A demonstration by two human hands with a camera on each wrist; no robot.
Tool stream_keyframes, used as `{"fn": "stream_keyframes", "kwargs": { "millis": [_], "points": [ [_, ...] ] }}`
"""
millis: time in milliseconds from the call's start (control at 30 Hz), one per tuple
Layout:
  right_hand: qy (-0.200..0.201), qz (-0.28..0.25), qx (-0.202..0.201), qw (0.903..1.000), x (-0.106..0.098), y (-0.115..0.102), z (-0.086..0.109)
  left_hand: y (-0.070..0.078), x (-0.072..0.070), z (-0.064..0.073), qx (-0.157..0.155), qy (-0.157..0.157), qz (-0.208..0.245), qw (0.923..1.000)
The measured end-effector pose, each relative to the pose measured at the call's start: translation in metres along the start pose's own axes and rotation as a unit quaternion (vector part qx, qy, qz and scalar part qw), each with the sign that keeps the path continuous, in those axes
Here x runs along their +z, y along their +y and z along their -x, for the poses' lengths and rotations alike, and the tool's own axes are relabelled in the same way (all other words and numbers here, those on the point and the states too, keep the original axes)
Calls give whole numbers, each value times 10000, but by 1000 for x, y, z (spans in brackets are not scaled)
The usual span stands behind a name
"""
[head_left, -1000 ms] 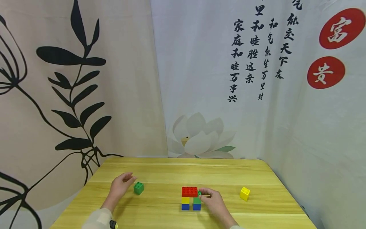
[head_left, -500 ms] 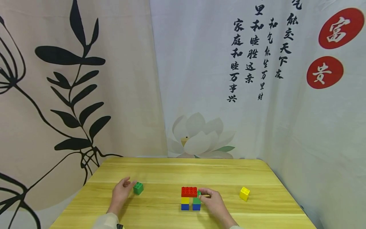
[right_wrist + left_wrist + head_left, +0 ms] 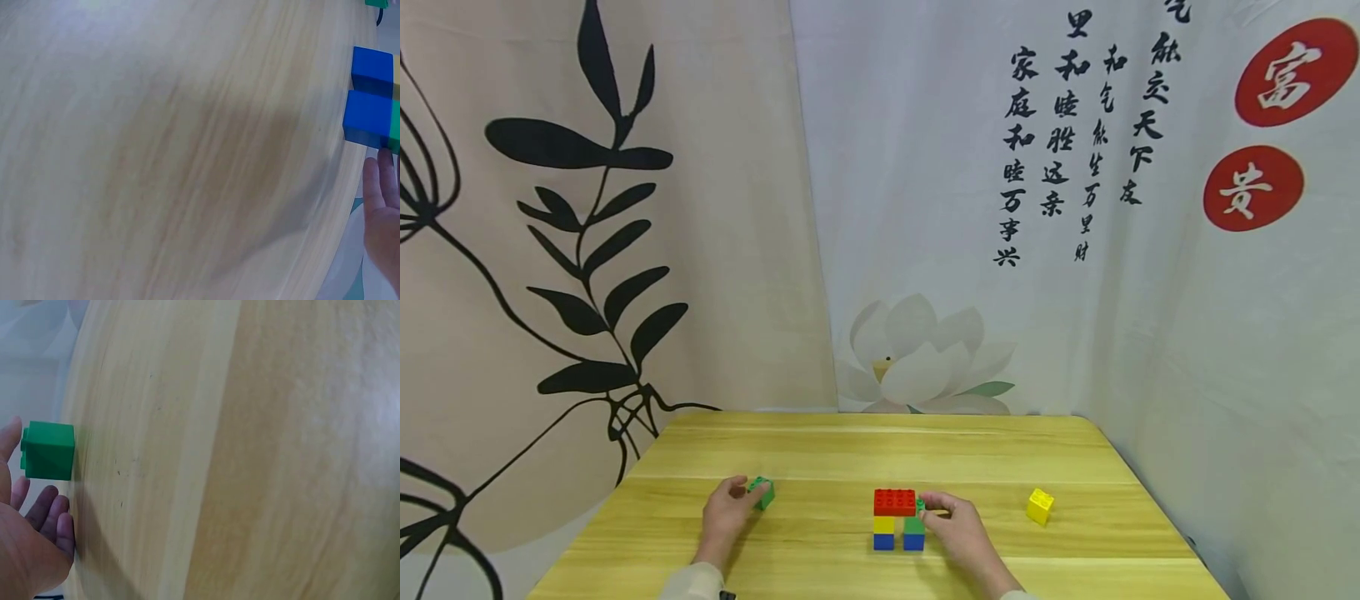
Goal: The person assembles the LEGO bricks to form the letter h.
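Observation:
A small green block (image 3: 766, 498) with studs on top stands on the left of the table. My left hand (image 3: 724, 518) is beside it, with the thumb in front of it in the head view. In the left wrist view, a gap shows between the green block (image 3: 50, 451) and the lower fingers. Mid-table is a stack: a red brick (image 3: 894, 502) bridges two pillars, one yellow (image 3: 883, 525) on blue (image 3: 883, 542), the other green (image 3: 913, 526) on blue (image 3: 913, 542). My right hand (image 3: 958, 532) pinches the green block at the stack's right end, partly hiding it.
A yellow block (image 3: 1040, 506) lies alone on the right of the wooden table (image 3: 820, 454). Behind the table hangs a printed cloth (image 3: 917, 208) with leaves, a lotus and writing.
My left hand has moved right and lowered to the lone green block, its thumb now overlapping it. My right hand stays at the stack. The view has shifted very slightly.

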State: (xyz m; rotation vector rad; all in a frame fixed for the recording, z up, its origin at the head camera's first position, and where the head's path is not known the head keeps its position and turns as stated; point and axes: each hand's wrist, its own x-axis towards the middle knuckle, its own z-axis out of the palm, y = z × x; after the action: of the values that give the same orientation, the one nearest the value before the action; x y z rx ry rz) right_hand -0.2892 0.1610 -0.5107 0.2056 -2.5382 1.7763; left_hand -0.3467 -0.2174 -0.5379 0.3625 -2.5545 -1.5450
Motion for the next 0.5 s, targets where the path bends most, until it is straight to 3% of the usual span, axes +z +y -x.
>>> {"fn": "stream_keyframes", "kwargs": {
  "millis": [500],
  "points": [
    [-11, 147, 74, 9999, 0, 2, -1, 0, 3, 2, 202, 319, -169, 9991]
  ]
}}
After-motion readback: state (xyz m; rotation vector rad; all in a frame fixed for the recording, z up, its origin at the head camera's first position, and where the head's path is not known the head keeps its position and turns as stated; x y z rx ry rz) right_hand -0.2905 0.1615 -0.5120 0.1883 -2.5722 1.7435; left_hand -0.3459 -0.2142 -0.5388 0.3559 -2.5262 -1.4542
